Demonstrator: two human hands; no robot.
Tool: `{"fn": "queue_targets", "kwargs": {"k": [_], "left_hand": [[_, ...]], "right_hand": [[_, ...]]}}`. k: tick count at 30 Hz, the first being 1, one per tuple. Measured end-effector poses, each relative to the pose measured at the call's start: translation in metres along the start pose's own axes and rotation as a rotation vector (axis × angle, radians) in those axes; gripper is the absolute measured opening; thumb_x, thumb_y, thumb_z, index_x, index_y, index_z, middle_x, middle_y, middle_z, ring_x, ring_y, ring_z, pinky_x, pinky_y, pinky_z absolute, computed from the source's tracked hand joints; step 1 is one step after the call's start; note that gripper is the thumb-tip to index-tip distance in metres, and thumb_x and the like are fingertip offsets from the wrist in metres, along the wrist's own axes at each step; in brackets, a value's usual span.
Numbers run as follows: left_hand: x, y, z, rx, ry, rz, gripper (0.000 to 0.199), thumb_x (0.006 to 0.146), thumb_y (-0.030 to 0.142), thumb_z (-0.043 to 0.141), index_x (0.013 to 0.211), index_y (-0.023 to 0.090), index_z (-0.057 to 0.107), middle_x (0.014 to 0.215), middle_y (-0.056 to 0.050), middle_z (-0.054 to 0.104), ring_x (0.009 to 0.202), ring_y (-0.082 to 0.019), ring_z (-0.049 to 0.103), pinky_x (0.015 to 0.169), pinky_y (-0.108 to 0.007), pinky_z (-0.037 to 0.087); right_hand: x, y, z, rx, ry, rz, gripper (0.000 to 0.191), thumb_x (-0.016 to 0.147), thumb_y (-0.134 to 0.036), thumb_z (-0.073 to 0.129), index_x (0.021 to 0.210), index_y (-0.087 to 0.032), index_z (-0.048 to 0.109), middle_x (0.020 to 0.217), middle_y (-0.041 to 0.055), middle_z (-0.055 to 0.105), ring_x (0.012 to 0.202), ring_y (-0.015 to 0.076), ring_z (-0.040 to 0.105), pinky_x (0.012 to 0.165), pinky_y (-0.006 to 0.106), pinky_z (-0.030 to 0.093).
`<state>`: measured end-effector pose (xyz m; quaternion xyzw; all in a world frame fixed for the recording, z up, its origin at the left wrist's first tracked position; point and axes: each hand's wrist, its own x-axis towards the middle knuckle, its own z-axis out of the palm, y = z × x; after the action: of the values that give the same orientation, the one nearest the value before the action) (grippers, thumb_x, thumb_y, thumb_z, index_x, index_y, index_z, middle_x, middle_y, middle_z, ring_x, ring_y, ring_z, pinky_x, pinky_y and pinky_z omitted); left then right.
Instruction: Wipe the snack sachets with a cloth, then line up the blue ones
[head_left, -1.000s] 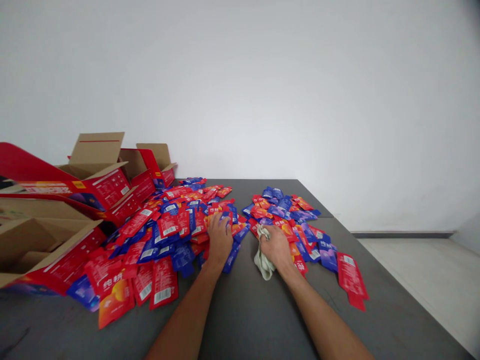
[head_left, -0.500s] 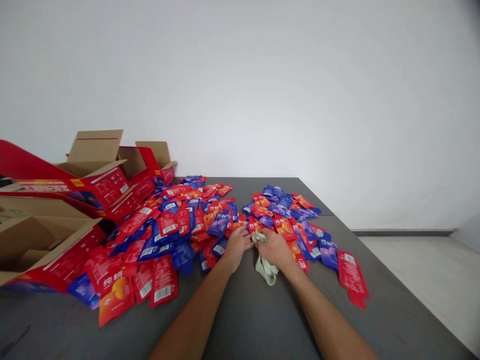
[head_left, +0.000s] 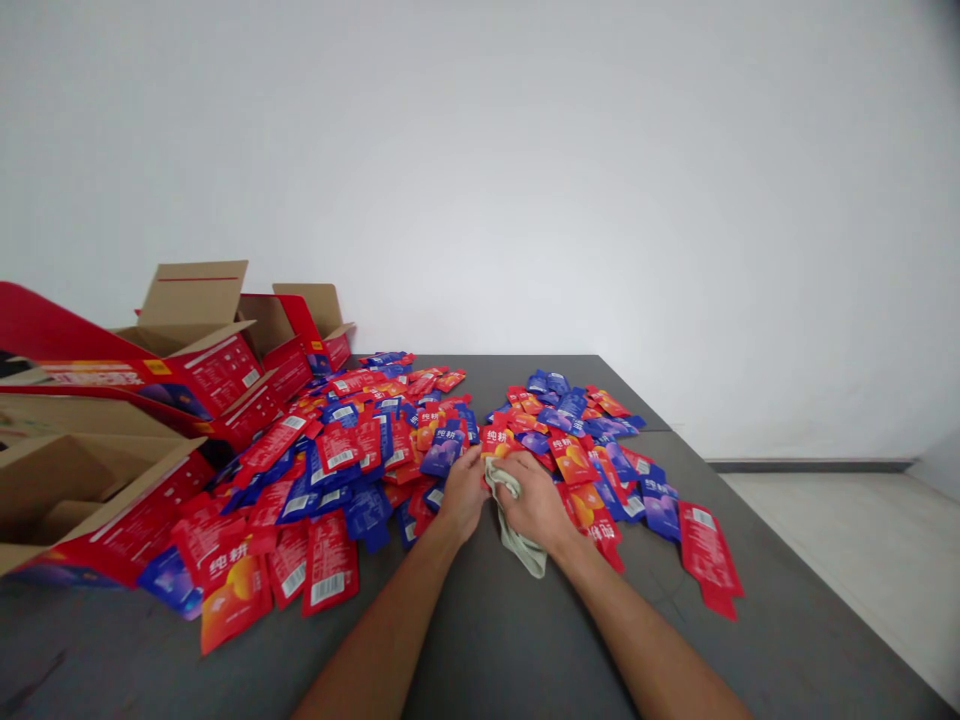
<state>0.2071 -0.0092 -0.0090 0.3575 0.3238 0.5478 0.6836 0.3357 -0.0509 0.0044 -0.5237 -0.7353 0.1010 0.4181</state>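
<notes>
My right hand (head_left: pixel 531 500) is closed on a pale green cloth (head_left: pixel 525 550), whose loose end hangs down onto the dark table. Close beside it on the left, my left hand (head_left: pixel 465 492) has its fingers closed at the lower left edge of a red pouch (head_left: pixel 497 440), which stands between both hands with the cloth against it. A large heap of red and blue pouches (head_left: pixel 337 448) spreads to the left of my hands. On the right lies a smaller pile of similar pouches (head_left: pixel 571 458).
Open red cardboard boxes (head_left: pixel 161 505) stand along the left side of the table (head_left: pixel 525 640). One red pouch (head_left: pixel 709 548) lies apart near the right edge. A pale wall rises behind the table.
My right hand and the cloth have moved left, toward my left hand. The red pouch has come up between the hands, and my left fingers have closed at its edge.
</notes>
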Motion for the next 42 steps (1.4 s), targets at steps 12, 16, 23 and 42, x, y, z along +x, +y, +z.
{"fn": "queue_targets", "kwargs": {"k": [12,16,23,42], "left_hand": [[-0.012,-0.003,-0.003,0.191,-0.368,0.049,0.069,0.064,0.004,0.055,0.131,0.020,0.060,0.122,-0.010,0.069,0.108,-0.027,0.065,0.089,-0.038,0.051],[-0.011,-0.001,-0.001,0.203,-0.362,0.072,0.072,0.064,0.002,0.052,0.133,0.020,0.059,0.127,-0.010,0.066,0.112,-0.027,0.063,0.092,-0.038,0.050],[-0.012,0.016,0.004,0.011,-0.155,0.116,0.063,0.065,0.005,0.065,0.125,0.021,0.060,0.116,-0.009,0.070,0.096,-0.021,0.068,0.080,-0.030,0.052],[-0.011,0.016,0.003,-0.039,-0.093,0.098,0.049,0.068,0.012,0.070,0.116,0.019,0.066,0.099,-0.006,0.073,0.083,-0.016,0.067,0.077,-0.027,0.049]], "right_hand": [[0.008,0.020,-0.016,-0.146,0.281,0.026,0.039,0.089,-0.017,0.047,0.124,-0.022,0.064,0.123,0.0110,0.052,0.112,0.0251,0.052,0.097,0.041,0.047],[0.007,0.016,-0.013,-0.144,0.267,-0.013,0.040,0.090,-0.015,0.046,0.125,-0.022,0.064,0.121,0.0107,0.054,0.112,0.0252,0.052,0.098,0.042,0.046],[-0.003,-0.003,0.003,-0.033,0.077,-0.164,0.046,0.084,-0.009,0.050,0.123,-0.028,0.066,0.116,0.0083,0.058,0.108,0.0242,0.055,0.093,0.040,0.049],[-0.002,-0.015,0.005,0.193,0.206,-0.141,0.040,0.088,-0.014,0.050,0.125,-0.025,0.060,0.122,0.0095,0.056,0.115,0.0224,0.055,0.100,0.040,0.047]]}}
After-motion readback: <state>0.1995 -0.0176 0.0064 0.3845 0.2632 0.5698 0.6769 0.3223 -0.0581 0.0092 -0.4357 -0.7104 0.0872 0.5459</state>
